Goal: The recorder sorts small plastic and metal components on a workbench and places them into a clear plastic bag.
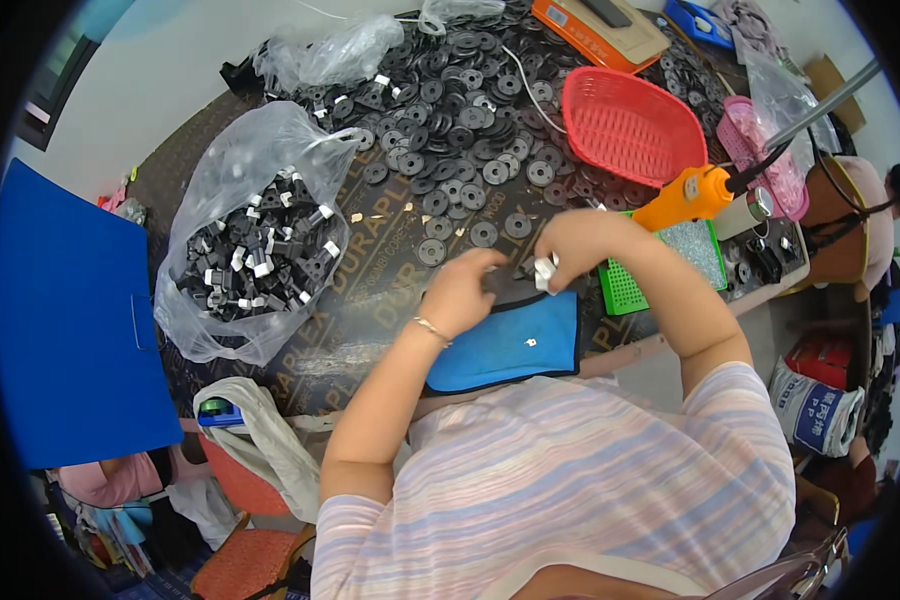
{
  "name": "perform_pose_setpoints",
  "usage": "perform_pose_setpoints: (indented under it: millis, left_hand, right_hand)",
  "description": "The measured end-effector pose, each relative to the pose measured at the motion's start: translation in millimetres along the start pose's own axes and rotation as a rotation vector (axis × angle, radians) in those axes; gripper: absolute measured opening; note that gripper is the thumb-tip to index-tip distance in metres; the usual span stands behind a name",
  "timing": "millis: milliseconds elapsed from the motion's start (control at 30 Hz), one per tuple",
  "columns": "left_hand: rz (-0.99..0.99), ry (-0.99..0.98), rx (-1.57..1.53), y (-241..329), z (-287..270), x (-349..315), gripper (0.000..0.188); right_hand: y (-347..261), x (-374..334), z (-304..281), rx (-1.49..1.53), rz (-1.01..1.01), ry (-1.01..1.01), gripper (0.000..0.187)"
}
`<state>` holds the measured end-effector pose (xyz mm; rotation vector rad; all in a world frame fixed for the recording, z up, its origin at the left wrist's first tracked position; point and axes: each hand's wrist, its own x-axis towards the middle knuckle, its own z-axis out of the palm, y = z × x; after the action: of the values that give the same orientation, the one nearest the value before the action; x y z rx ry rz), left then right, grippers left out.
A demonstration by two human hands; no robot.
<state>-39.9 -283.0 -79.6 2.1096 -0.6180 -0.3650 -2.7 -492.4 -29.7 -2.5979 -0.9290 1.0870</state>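
Observation:
My right hand (582,246) is closed around a small white plastic part (544,273), which pokes out below the fingers. To its left, my left hand (458,292) hovers over the table with fingers curved and the thumb apart; nothing shows between them. Under both hands lies a blue cloth mat (500,350) with dark edging, and one tiny white piece (530,342) rests on it. Black discs with centre holes (483,234) lie just beyond my hands, the nearest flat on the table.
A clear plastic bag (195,315) at the left holds many black-and-white parts. Discs are heaped at the back, beside a red basket (635,125). On the right, an orange power screwdriver (685,197) hangs over a green tray (625,290) of small metal pieces.

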Motion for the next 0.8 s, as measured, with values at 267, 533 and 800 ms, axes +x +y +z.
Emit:
perform_pose_setpoints:
  millis: [267, 533, 800]
  left_hand:
    - [0.223, -0.070, 0.360, 3.9, 25.7, 22.3, 0.050]
    - [0.270, 0.478, -0.046, -7.5, -8.6, -0.5, 0.040]
    - [-0.322, 0.812, 0.321, -83.1, -206.1, -55.5, 0.066]
  right_hand:
    - [19.5, -6.4, 32.2, 0.193, -0.064, 0.082, 0.033]
    - [7.4, -3.1, 24.8, 1.008, -0.362, 0.241, 0.030]
    - [-50.4, 81.5, -10.2, 0.652, -0.199, -0.081, 0.035]
